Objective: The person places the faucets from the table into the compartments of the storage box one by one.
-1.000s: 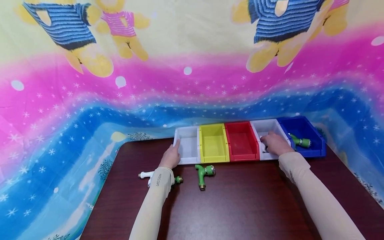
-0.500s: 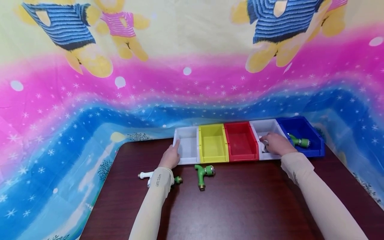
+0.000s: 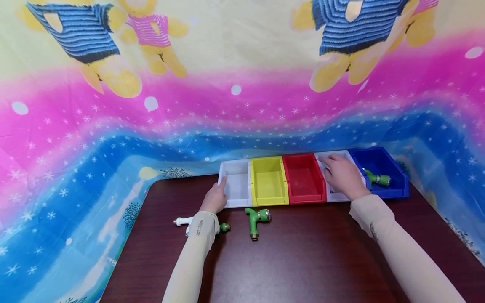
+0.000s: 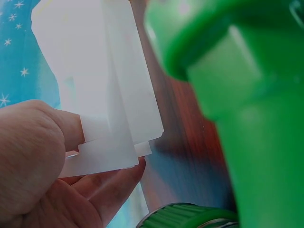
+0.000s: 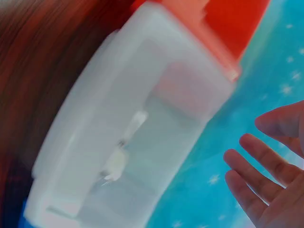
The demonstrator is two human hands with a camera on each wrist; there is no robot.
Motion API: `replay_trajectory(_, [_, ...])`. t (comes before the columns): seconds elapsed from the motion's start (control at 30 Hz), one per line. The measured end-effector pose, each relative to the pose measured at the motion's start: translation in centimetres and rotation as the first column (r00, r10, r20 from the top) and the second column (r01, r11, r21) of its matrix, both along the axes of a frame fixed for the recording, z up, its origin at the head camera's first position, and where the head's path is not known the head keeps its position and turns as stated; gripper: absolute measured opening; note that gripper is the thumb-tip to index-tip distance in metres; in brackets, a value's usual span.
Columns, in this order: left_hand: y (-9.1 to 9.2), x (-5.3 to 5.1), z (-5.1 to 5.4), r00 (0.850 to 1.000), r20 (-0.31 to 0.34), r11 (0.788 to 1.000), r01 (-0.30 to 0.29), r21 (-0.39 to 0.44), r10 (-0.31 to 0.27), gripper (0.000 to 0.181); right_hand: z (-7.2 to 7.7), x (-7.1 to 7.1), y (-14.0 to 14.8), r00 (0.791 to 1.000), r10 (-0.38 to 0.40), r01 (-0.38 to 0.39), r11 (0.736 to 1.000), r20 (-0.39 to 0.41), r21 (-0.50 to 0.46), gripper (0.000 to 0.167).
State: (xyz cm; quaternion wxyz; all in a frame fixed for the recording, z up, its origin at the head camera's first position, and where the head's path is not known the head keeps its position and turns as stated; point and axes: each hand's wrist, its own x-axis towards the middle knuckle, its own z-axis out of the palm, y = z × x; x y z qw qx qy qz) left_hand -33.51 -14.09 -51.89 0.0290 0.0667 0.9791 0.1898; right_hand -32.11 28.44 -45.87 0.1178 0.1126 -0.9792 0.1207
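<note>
My left hand [image 3: 214,198] grips the front left corner of the leftmost white bin [image 3: 238,187]; in the left wrist view the thumb and fingers lie on either side of its wall [image 4: 102,147]. Over the other white bin [image 5: 175,137], fourth in the row, my right hand [image 3: 342,176] is held with fingers apart and nothing in them. A white faucet [image 5: 118,161] lies inside that bin, blurred in the right wrist view; in the head view the right hand hides it.
Yellow [image 3: 269,181], red [image 3: 305,179] and blue [image 3: 382,158] bins complete the row. The blue one holds a green faucet [image 3: 379,180]. On the table lie a green faucet [image 3: 254,223], a white faucet [image 3: 183,221] and a green piece [image 3: 225,227] partly under the left forearm.
My right hand has let go of the white faucet inside the fourth bin and risen with its fingers opening. The left hand has stayed at the leftmost bin.
</note>
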Motion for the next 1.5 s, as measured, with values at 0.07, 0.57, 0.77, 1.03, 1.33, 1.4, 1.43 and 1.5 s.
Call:
replay_trajectory(0.07, [0.0, 0.0, 0.0, 1.000, -0.001, 1.000, -0.001, -0.002, 0.001, 0.072, 0.5, 0.4, -0.9, 1.000, 0.017, -0.017, 1.000, -0.020, -0.001, 0.047])
replay_trajectory(0.57, [0.1, 0.0, 0.2, 1.000, 0.010, 1.000, -0.011, 0.003, 0.011, 0.072, 1.1, 2.2, -8.1, 0.954, 0.251, -0.259, 0.966, -0.166, -0.026, 0.041])
replay_trajectory(0.77, [0.1, 0.0, 0.3, 1.000, 0.013, 1.000, -0.015, 0.005, 0.015, 0.073, 0.0, 3.1, -11.6, 0.916, 0.375, -0.378, 0.926, -0.146, 0.005, 0.044])
replay_trajectory(1.03, [0.0, 0.0, 0.0, 1.000, 0.012, 1.000, -0.013, 0.005, 0.013, 0.072, -1.9, 4.0, -15.5, 0.856, 0.514, -0.511, 0.857, -0.047, 0.062, 0.045])
replay_trajectory(1.33, [0.1, -0.1, 0.0, 1.000, 0.017, 1.000, -0.015, 0.004, 0.015, 0.071, -3.6, 4.3, -17.8, 0.798, 0.601, -0.603, 0.791, 0.050, 0.110, 0.041])
replay_trajectory(1.4, [0.1, 0.0, 0.1, 1.000, 0.018, 1.000, -0.016, 0.006, 0.016, 0.071, -3.9, 4.4, -18.1, 0.796, 0.603, -0.605, 0.786, 0.064, 0.124, 0.041])
replay_trajectory(1.43, [0.2, 0.0, 0.1, 1.000, 0.018, 1.000, -0.017, 0.007, 0.017, 0.072, -4.0, 4.4, -18.2, 0.796, 0.601, -0.604, 0.786, 0.068, 0.130, 0.041])
replay_trajectory(1.5, [0.2, 0.1, 0.2, 1.000, 0.018, 1.000, -0.018, 0.010, 0.017, 0.072, -4.2, 4.4, -18.4, 0.798, 0.599, -0.601, 0.786, 0.067, 0.142, 0.040])
